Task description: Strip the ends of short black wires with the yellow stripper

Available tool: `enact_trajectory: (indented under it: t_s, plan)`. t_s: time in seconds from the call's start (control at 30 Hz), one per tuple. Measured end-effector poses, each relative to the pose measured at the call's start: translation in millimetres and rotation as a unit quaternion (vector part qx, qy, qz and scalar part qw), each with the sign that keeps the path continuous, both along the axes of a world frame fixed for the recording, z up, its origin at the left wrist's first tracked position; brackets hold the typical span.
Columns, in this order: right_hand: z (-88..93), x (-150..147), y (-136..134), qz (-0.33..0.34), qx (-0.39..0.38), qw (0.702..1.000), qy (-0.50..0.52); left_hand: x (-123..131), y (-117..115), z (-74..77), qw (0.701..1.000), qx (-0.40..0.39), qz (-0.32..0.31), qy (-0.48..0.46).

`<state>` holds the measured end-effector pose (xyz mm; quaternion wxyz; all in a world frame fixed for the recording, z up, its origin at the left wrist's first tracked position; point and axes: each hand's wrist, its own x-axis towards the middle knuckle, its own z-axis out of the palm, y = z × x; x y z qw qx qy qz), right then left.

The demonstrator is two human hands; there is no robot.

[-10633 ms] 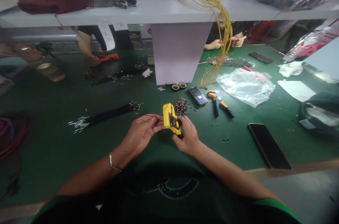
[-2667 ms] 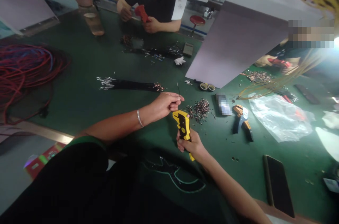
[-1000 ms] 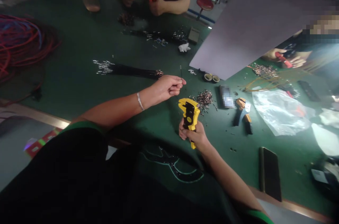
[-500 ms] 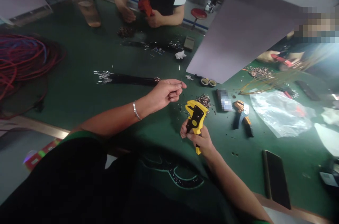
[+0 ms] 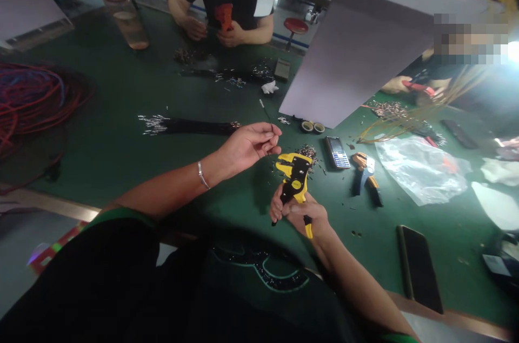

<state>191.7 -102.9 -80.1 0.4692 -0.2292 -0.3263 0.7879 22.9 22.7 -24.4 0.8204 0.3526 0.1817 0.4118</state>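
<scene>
My left hand (image 5: 252,144) pinches a thin black wire (image 5: 265,113) that sticks up and away from the fingertips. My right hand (image 5: 298,215) grips the handles of a yellow and black wire stripper (image 5: 294,176), its jaws pointing up toward the left hand. The handles look spread apart. A small heap of metal terminals (image 5: 307,153) lies on the green table (image 5: 121,143) just beyond the tool's jaws. A bundle of black wires (image 5: 190,126) with bare metal ends lies to the left of my left hand.
A keypad phone (image 5: 337,152), an orange and blue stripper (image 5: 365,175), a clear plastic bag (image 5: 419,169) and a dark smartphone (image 5: 419,267) lie to the right. Red and blue cable coils (image 5: 32,99) sit at the left. Across the table a person's hands (image 5: 211,29) hold an orange tool.
The stripper's handles have opened wider in my right hand and its jaws have tipped toward the left. My left hand stays put with the wire.
</scene>
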Motion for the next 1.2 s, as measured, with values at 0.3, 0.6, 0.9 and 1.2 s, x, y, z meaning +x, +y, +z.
enact_trajectory:
  t_s: [0.3,0.6,0.9,1.2]
  plan:
    - [6.5,1,-1,0.017,-0.011,1.000,0.019,1,-4,4.2,0.999,0.024,0.034,-0.023]
    - [8.8,1,-1,0.031,-0.012,0.999,0.029,1,-8,1.0,0.999,0.032,0.014,-0.019]
    - [9.4,1,-2,0.045,-0.015,0.998,0.034,2,-11,1.4,0.999,0.028,0.014,-0.013]
    - [12.0,-1,-2,0.031,-0.027,0.999,0.031,3,-13,1.3,0.999,0.026,0.025,0.000]
